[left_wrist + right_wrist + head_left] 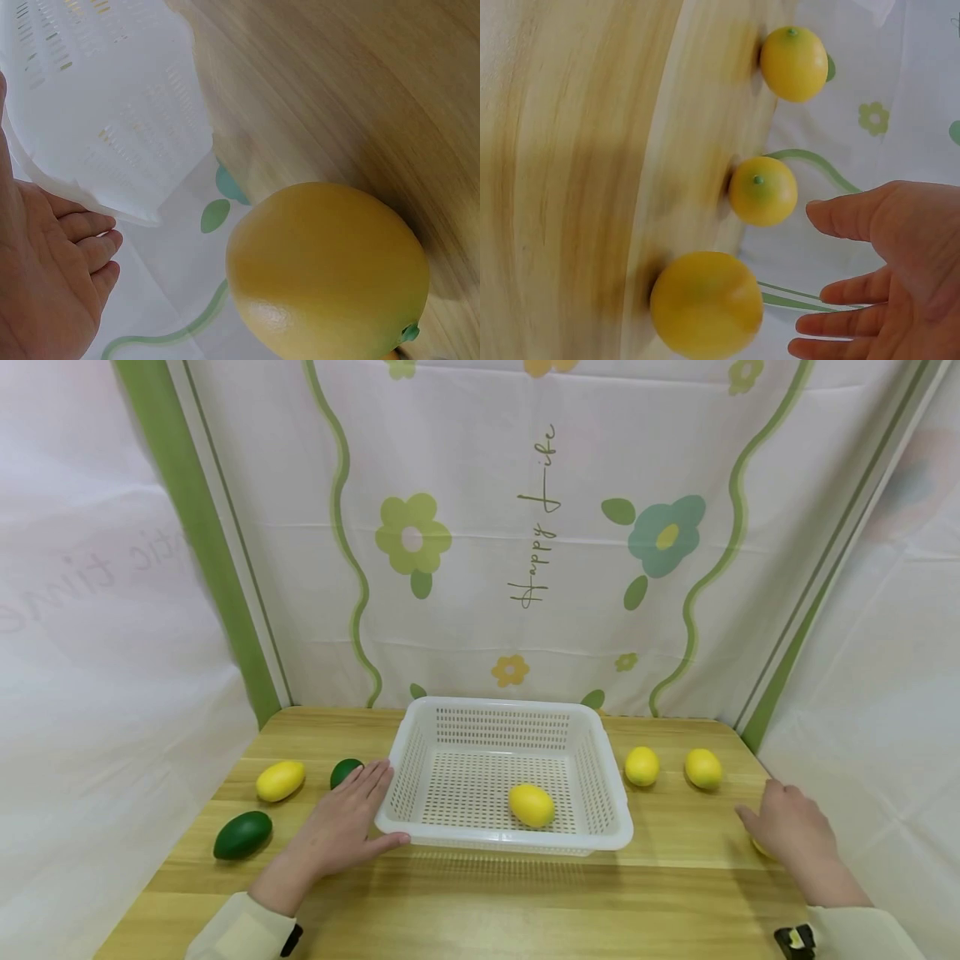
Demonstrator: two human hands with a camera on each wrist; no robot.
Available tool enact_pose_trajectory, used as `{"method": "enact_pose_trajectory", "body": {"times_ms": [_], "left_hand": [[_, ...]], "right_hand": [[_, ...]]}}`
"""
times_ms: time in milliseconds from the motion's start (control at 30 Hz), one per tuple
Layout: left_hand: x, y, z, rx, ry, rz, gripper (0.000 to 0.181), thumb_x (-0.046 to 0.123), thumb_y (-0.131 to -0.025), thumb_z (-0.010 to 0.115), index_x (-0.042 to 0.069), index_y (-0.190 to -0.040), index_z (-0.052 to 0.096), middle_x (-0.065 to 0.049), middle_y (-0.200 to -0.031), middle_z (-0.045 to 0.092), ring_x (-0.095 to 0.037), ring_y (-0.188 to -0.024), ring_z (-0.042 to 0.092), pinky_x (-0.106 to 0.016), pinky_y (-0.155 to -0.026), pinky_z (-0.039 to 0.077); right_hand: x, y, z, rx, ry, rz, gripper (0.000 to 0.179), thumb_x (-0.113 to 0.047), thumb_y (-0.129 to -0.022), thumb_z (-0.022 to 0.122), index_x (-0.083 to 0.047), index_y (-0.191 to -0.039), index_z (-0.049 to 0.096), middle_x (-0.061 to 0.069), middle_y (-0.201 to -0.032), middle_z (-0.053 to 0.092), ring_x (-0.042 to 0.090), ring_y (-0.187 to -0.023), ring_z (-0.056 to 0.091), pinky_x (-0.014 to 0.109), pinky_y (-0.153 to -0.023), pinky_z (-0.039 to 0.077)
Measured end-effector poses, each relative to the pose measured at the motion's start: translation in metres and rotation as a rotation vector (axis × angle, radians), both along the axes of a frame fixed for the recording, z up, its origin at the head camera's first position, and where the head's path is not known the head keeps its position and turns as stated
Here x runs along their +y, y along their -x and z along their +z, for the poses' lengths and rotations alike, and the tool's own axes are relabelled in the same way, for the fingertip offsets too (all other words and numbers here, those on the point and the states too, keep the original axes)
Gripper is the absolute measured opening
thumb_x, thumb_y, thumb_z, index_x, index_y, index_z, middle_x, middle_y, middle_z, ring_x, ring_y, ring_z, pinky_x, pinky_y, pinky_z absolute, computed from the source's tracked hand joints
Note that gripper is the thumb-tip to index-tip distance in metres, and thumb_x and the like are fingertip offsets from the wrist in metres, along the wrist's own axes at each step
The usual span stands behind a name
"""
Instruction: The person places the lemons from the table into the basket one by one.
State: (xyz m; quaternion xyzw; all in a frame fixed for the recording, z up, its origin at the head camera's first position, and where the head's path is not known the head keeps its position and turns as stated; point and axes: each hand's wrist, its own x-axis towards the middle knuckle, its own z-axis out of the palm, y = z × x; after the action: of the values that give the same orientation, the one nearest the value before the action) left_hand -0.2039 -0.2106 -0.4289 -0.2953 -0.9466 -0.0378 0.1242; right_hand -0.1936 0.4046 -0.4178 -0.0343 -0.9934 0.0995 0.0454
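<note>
A white plastic basket (pixel 504 838) with slotted walls stands mid-table, a yellow lemon (pixel 532 806) lying inside. My left hand (pixel 337 827) rests at the basket's left rim, fingers extended along the side and thumb reaching to the front corner. In the left wrist view those fingers (pixel 97 247) meet the rim, and a large lemon (pixel 328 270) sits close to the camera. At the table's right side my right hand (pixel 797 828) hovers over a lemon (pixel 761 848) that it mostly hides. The right wrist view shows its thumb and fingers (pixel 847 322) apart, beside that lemon (pixel 706 306).
Two lemons, one nearer the basket (pixel 642 767) and one farther right (pixel 703 769), lie right of it. On the left are another lemon (pixel 281 781), a dark green fruit (pixel 243 835) and a second green fruit (pixel 345 771) partly behind my hand. A printed curtain (pixel 480 610) closes the back.
</note>
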Motion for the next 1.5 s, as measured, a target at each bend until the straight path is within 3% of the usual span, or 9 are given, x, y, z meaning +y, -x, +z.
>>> {"method": "enact_pose_trajectory", "body": {"times_ms": [233, 600, 800, 1067, 1333, 1500], "left_hand": [[0.001, -0.001, 0.001, -0.009, -0.001, 0.005, 0.099, 0.071, -0.089, 0.046, -0.007, -0.147, 0.033, -0.022, -0.153, 0.028, -0.034, -0.142, 0.027, -0.047, -0.116, 0.020], [0.001, 0.000, 0.002, 0.005, -0.003, 0.000, 0.099, 0.071, -0.089, 0.046, -0.008, -0.147, 0.033, -0.022, -0.154, 0.027, -0.035, -0.141, 0.028, -0.047, -0.116, 0.019], [0.001, 0.001, 0.001, 0.002, -0.005, -0.002, 0.099, 0.072, -0.088, 0.046, -0.007, -0.147, 0.032, -0.021, -0.154, 0.025, -0.035, -0.141, 0.027, -0.047, -0.116, 0.019], [0.000, 0.001, 0.000, -0.007, -0.007, -0.001, 0.100, 0.072, -0.088, 0.045, -0.007, -0.147, 0.032, -0.021, -0.155, 0.025, -0.035, -0.142, 0.027, -0.047, -0.116, 0.019], [0.000, 0.000, 0.000, -0.004, -0.011, -0.006, 0.099, 0.071, -0.089, 0.047, -0.007, -0.147, 0.032, -0.022, -0.154, 0.027, -0.035, -0.141, 0.027, -0.047, -0.116, 0.020], [0.001, 0.000, 0.000, -0.001, -0.007, -0.004, 0.099, 0.071, -0.089, 0.046, -0.008, -0.147, 0.033, -0.022, -0.154, 0.027, -0.035, -0.141, 0.028, -0.047, -0.116, 0.020]], "right_hand": [[0.006, 0.002, -0.006, -0.104, 0.056, -0.039, 0.052, -0.034, -0.092, 0.062, 0.016, -0.087, 0.047, 0.029, -0.077, 0.052, 0.042, -0.068, 0.056, 0.053, -0.055, 0.048], [0.013, 0.005, -0.018, -0.190, 0.071, -0.051, 0.051, -0.038, -0.091, 0.062, 0.011, -0.083, 0.051, 0.025, -0.079, 0.053, 0.039, -0.071, 0.056, 0.054, -0.060, 0.048], [0.016, 0.007, -0.021, -0.202, 0.069, -0.056, 0.054, -0.038, -0.090, 0.063, 0.015, -0.086, 0.050, 0.030, -0.082, 0.054, 0.047, -0.075, 0.057, 0.056, -0.062, 0.049], [0.020, 0.008, -0.028, -0.234, 0.053, -0.077, 0.053, -0.033, -0.085, 0.069, 0.016, -0.087, 0.052, 0.027, -0.080, 0.054, 0.042, -0.074, 0.057, 0.057, -0.064, 0.050], [0.020, 0.007, -0.033, -0.245, 0.046, -0.117, 0.056, -0.030, -0.083, 0.070, 0.021, -0.092, 0.046, 0.035, -0.083, 0.050, 0.052, -0.077, 0.056, 0.059, -0.064, 0.051], [0.021, 0.008, -0.035, -0.241, 0.046, -0.113, 0.047, -0.022, -0.083, 0.067, 0.019, -0.091, 0.046, 0.037, -0.085, 0.049, 0.053, -0.079, 0.054, 0.059, -0.065, 0.050]]}}
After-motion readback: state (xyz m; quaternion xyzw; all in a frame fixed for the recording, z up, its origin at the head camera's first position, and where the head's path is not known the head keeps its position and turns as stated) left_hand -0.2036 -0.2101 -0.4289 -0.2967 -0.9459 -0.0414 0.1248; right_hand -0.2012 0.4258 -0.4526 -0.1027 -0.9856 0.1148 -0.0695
